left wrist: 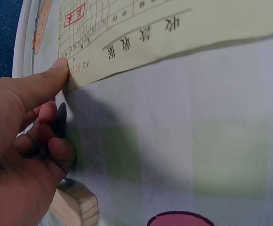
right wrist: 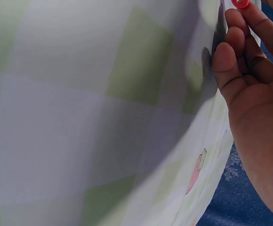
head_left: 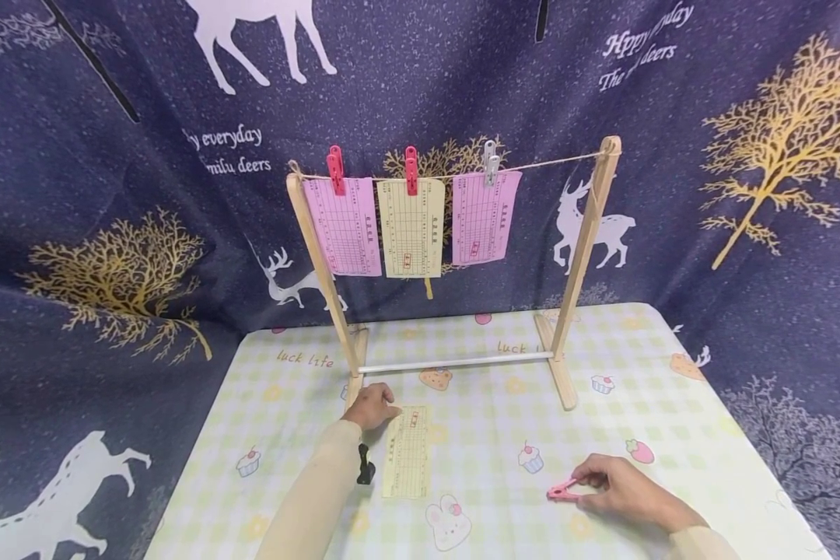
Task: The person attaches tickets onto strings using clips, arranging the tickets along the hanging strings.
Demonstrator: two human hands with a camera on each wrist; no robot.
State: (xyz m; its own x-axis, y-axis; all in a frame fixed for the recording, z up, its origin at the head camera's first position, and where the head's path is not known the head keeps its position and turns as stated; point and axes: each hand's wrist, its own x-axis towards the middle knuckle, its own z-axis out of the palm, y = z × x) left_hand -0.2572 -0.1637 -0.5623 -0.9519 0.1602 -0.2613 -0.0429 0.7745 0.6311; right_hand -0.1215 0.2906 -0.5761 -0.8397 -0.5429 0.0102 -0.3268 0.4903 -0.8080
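A pale yellow receipt slip [head_left: 406,459] lies along the tabletop in front of the rack. My left hand [head_left: 371,406] pinches its far left corner, thumb on top, as the left wrist view shows up close with the slip's printed grid and red stamp [left wrist: 75,15]. Off to the right, low over the cloth, my right hand [head_left: 619,490] holds a pink clothespin [head_left: 563,491] by its handle end, its nose pointing left. Only a bit of red [right wrist: 240,3] shows by the fingertips in the right wrist view.
A wooden rack [head_left: 578,257] with a string [head_left: 553,163] stands at the back. From it hang a pink slip [head_left: 346,233] and a yellow slip [head_left: 413,225] under red clothespins, and another pink slip [head_left: 483,222] under a grey clothespin [head_left: 491,165]. A white bar [head_left: 455,362] joins the feet.
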